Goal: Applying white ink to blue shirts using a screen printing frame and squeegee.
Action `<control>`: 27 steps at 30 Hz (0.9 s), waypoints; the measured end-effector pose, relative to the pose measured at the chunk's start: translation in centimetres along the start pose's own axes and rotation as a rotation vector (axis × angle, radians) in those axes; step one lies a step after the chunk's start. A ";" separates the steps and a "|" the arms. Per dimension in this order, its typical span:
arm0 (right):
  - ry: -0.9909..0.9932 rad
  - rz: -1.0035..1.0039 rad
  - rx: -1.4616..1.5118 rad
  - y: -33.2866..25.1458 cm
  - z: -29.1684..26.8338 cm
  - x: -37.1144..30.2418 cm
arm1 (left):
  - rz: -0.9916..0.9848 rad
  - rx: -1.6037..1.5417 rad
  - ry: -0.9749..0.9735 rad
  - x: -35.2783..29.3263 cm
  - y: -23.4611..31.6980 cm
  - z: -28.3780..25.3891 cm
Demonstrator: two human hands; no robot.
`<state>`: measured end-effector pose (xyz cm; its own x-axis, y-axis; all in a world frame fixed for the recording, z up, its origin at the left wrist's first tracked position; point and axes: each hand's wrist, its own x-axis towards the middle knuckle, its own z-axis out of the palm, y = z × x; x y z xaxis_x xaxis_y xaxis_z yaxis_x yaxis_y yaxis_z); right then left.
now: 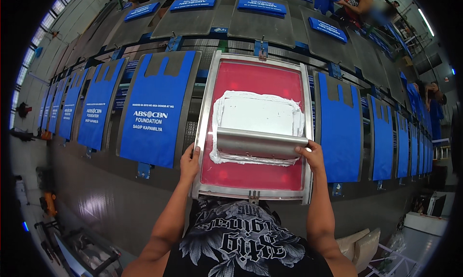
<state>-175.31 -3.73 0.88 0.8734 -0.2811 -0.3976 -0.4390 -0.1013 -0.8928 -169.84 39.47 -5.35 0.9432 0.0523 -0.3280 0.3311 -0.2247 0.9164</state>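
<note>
A screen-printing frame [205, 127] with metal rails and a red mesh lies in front of me. White ink [255, 110] covers the middle of the mesh in a rough rectangle. Across the ink's near part rests a wide metal squeegee [260, 143]. My left hand [190, 162] is closed round the frame's left rail. On the opposite rail, my right hand [313, 156] is closed too, its thumb reaching in against the squeegee's right end. The fingers under the rails are hidden. What lies beneath the screen cannot be made out.
A blue bag with white print [156, 108] lies on a board at left; a plain blue bag [340, 132] lies at right. Both rows continue outward. Folded blue bags [261, 6] sit on boards across. People work at the far side, one in a red-and-black top [354, 4].
</note>
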 end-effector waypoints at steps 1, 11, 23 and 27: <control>0.003 -0.021 -0.038 0.1 1.1 0.2 | -0.046 -0.021 0.021 -0.3 -0.9 -1.0; -0.063 -0.233 -0.052 -0.8 5.3 17.7 | 0.109 0.061 0.167 15.7 -0.2 -0.1; -0.057 -0.203 -0.064 1.3 8.4 17.9 | 0.048 0.014 0.121 17.3 -3.3 -1.4; -0.042 -0.220 0.010 3.1 9.8 17.6 | 0.088 -0.018 0.127 17.8 -5.7 -2.2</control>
<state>-159.24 0.32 -10.97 0.9559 -0.2132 -0.2018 -0.2355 -0.1463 -0.9608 -154.89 43.83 -15.93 0.9638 0.1566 -0.2157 0.2467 -0.2168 0.9445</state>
